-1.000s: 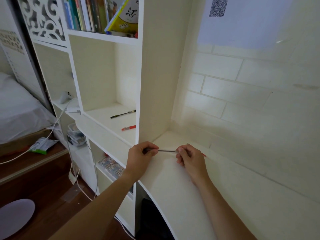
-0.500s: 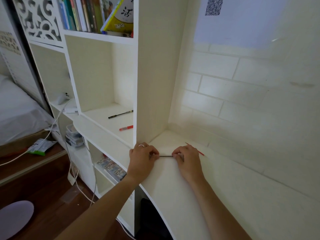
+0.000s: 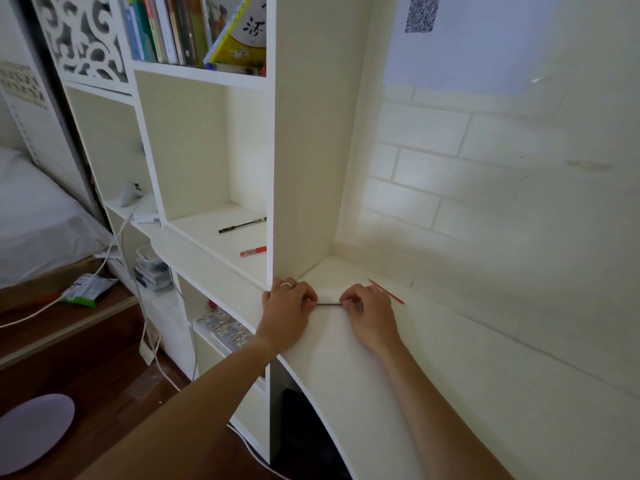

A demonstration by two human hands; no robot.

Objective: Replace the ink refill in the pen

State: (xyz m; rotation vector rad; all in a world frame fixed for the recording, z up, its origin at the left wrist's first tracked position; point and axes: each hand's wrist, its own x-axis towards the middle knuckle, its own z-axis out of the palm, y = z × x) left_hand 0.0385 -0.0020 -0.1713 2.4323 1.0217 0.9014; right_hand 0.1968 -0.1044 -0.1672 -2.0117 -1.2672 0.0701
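Observation:
A thin dark refill [image 3: 328,304] spans the short gap between my two hands, low over the white desk [image 3: 433,375]. My left hand [image 3: 289,308], with a ring on it, is closed on one end; what it covers there is hidden. My right hand [image 3: 369,308] pinches the other end. A slim red refill [image 3: 391,294] lies on the desk just behind my right hand, partly hidden by it. On the shelf [image 3: 221,237] to the left lie a black pen [image 3: 242,224] and a red pen [image 3: 254,251].
A tall white upright panel [image 3: 304,150] rises right behind my left hand. The brick-pattern wall [image 3: 485,188] closes the desk's far side. Books [image 3: 194,29] fill the upper shelf. Cables [image 3: 152,341] hang down the shelf front over the wooden floor.
My hands have come closer together, so less of the dark refill shows between them. They have also sunk nearer to the desk.

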